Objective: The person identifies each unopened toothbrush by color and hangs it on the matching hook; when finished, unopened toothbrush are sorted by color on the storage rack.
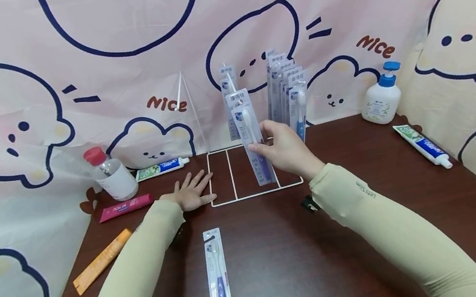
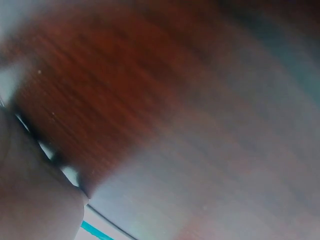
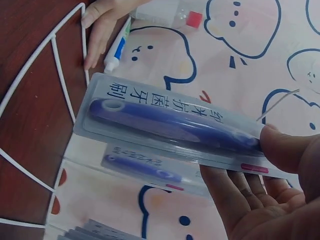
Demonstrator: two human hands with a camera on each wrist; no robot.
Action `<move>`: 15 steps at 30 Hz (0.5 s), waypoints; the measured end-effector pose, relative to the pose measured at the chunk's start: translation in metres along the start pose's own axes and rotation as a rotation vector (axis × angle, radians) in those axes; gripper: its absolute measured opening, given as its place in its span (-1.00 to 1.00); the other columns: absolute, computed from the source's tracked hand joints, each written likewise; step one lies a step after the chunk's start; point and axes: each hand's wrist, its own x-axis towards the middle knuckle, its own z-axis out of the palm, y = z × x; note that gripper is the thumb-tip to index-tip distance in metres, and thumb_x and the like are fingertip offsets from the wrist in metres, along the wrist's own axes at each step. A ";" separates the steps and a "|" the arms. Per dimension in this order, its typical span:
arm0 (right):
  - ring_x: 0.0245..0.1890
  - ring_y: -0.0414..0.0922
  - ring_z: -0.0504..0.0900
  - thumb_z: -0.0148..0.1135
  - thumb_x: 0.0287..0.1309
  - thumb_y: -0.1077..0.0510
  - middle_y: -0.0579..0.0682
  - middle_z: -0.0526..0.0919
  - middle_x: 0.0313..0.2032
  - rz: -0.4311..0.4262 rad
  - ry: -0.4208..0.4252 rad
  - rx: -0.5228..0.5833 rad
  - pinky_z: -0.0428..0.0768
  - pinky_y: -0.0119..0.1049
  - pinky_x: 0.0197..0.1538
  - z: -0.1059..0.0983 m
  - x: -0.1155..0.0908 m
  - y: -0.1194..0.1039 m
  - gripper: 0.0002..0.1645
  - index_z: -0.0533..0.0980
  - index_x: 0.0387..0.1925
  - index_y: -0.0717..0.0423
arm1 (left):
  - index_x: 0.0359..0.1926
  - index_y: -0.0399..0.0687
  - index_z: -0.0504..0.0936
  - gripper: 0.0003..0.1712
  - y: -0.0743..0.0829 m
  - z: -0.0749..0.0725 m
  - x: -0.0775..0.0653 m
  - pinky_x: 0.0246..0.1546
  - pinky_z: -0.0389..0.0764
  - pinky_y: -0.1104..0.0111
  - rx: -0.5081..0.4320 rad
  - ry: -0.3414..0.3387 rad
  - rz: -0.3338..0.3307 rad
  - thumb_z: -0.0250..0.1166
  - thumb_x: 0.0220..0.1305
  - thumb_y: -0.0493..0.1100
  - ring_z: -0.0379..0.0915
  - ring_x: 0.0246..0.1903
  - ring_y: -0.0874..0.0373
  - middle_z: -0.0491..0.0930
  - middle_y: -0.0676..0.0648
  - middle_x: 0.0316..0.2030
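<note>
My right hand (image 1: 286, 149) pinches a packaged purple toothbrush (image 1: 252, 138) between thumb and fingers, holding it upright. Its top is at the middle hook of a white wire rack (image 1: 232, 175); I cannot tell whether the hook passes through it. Behind it hangs another packaged toothbrush (image 3: 145, 170). Blue packaged toothbrushes (image 1: 300, 103) hang in a row on the right hook. My left hand (image 1: 190, 191) lies spread on the table, fingertips at the rack's left base wire. A further packaged purple toothbrush (image 1: 219, 284) lies on the table in front. The left wrist view is mostly blurred tabletop.
On the left are a clear red-capped bottle (image 1: 116, 177), a toothpaste tube (image 1: 161, 168), a pink tube (image 1: 126, 208) and an orange tube (image 1: 102, 261). A blue-topped pump bottle (image 1: 381, 101) and another toothpaste tube (image 1: 423, 146) are right. The rack's left hook (image 1: 180, 91) holds nothing.
</note>
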 end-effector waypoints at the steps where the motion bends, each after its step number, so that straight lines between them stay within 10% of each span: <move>1: -0.22 -0.13 0.60 0.24 0.13 0.05 -0.05 0.56 -0.15 0.004 0.001 -0.006 0.58 -0.13 -0.19 0.001 0.001 0.002 -0.67 0.45 -0.08 0.05 | 0.43 0.33 -0.32 -0.06 -0.001 0.000 0.001 0.16 -0.38 -0.22 0.001 -0.003 0.001 -0.23 0.16 0.52 -0.57 0.35 -0.17 -0.43 0.02 0.42; 15: -0.25 -0.14 0.56 0.23 0.15 0.08 -0.06 0.58 -0.23 0.059 -0.013 0.018 0.53 -0.20 -0.24 0.010 0.059 0.019 -0.78 0.48 -0.19 0.06 | 0.44 0.22 -0.25 -0.10 0.008 -0.004 -0.008 0.16 -0.33 -0.24 0.008 0.034 0.019 -0.19 0.23 0.43 -0.49 0.35 -0.23 -0.35 -0.06 0.43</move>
